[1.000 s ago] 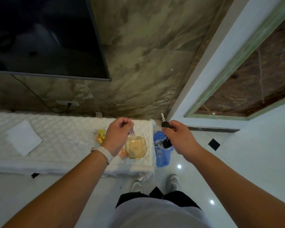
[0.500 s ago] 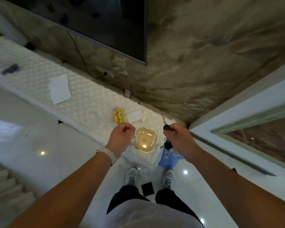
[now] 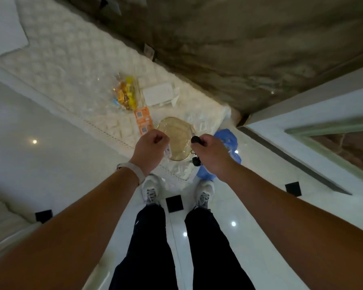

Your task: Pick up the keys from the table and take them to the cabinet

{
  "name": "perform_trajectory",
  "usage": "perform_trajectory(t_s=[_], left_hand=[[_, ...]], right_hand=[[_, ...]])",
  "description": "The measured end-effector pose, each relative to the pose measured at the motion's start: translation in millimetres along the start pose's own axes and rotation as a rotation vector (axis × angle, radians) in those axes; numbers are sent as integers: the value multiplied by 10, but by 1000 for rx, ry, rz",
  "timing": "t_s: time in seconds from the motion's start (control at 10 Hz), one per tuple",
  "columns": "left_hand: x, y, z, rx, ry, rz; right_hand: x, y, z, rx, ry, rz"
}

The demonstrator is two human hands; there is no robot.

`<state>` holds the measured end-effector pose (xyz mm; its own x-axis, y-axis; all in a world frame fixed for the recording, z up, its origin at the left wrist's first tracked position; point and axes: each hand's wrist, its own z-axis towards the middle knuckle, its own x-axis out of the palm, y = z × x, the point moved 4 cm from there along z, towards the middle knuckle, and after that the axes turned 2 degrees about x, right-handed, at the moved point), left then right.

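Observation:
My right hand (image 3: 211, 153) is closed around a bunch of keys (image 3: 195, 140); a black key head sticks out above the fist and a black fob hangs below it. My left hand (image 3: 150, 147) is closed on a small white tag or key that pokes out beneath the fingers. Both hands hover over the near right end of a long low cabinet (image 3: 76, 80) covered with a white quilted cloth. Between the hands, on the cabinet top, sits an amber glass dish (image 3: 175, 130).
On the cabinet lie a clear bag of yellow sweets (image 3: 125, 94), orange cards (image 3: 143, 120), a white box (image 3: 158, 94) and white paper (image 3: 4, 28). A blue plastic bag (image 3: 228, 139) sits on the glossy tiled floor beside the cabinet. My shoes (image 3: 151, 191) stand close to its edge.
The view has swung down and to the left, so the cabinet now runs diagonally and the wall screen has left the frame. Both hands stay closed over the dish, a little closer together.

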<state>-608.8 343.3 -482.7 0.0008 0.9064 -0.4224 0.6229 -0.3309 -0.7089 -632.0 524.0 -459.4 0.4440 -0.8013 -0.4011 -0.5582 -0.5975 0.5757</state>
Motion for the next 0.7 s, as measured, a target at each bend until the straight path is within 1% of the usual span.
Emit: perform_trajectory(t_s=[0.1, 0.2, 0.4, 0.5, 0.6, 0.7], left_hand=[[131, 317, 378, 2, 0, 60], [278, 508, 642, 51, -22, 82], [555, 726, 963, 103, -8, 147], [579, 768, 999, 82, 25, 149], [491, 733, 948, 68, 39, 142], [262, 557, 743, 143, 61, 201]], right_hand=[[232, -249, 405, 20, 1, -17], [421, -447, 767, 27, -11, 0], [698, -590, 1232, -10, -6, 3], [720, -574, 1259, -31, 4, -4], [682, -498, 1136, -90, 55, -90], [515, -345, 940, -177, 37, -176]])
